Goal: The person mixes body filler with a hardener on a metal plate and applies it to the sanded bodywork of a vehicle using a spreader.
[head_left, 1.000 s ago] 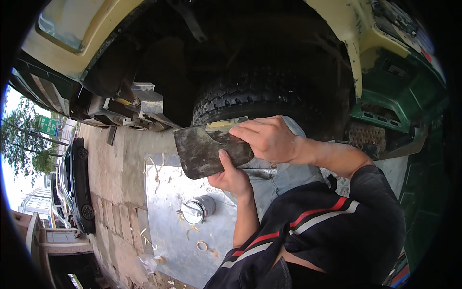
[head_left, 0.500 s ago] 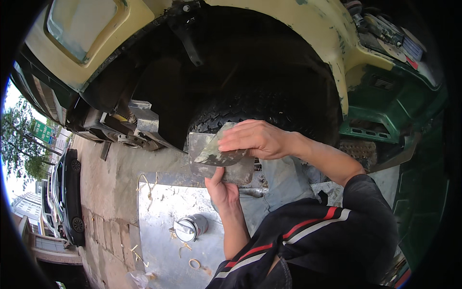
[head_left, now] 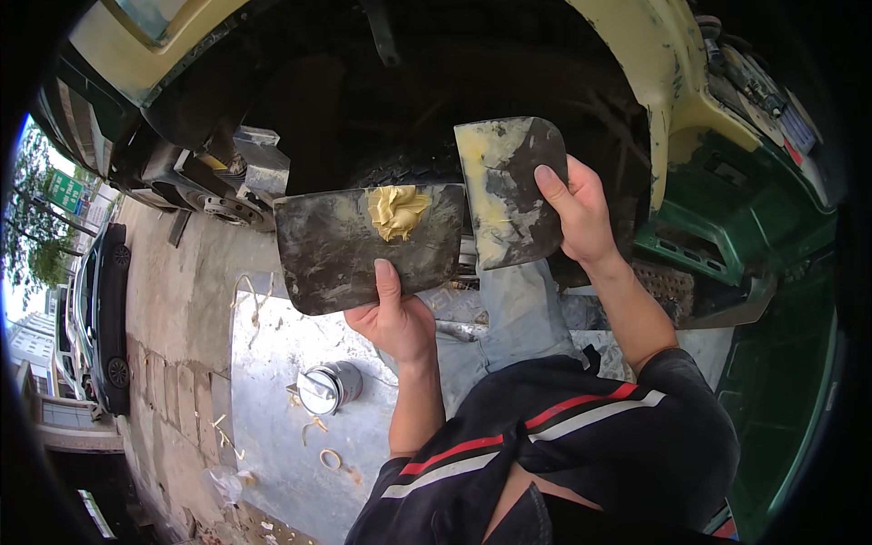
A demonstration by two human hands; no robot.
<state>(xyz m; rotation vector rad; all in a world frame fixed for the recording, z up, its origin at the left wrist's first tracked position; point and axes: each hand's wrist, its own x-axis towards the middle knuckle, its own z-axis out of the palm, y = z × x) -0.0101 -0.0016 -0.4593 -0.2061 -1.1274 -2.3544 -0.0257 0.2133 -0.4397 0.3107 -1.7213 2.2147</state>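
My left hand [head_left: 392, 322] grips a wide dark plate [head_left: 331, 245] from below, thumb on its face; a lump of yellow paste [head_left: 398, 213] sits near its upper edge. My right hand [head_left: 579, 209] holds a smaller dark spreader [head_left: 500, 191] by its rounded right side, streaked with yellow and pale residue. The spreader is upright just right of the plate. Behind both is the dark wheel well [head_left: 400, 91], where the tyre mostly disappears into shadow.
A cream-painted arch [head_left: 640, 73] and green step panel [head_left: 708, 209] surround the well; tools [head_left: 754, 95] lie at upper right. A lidded can [head_left: 329, 389], tape roll [head_left: 330, 460] and scraps sit on a metal sheet [head_left: 282, 472]. A dark car [head_left: 110, 318] stands left.
The spreader has lifted off the plate and moved up and right in my right hand. The plate has shifted left, and the yellow lump now shows on it.
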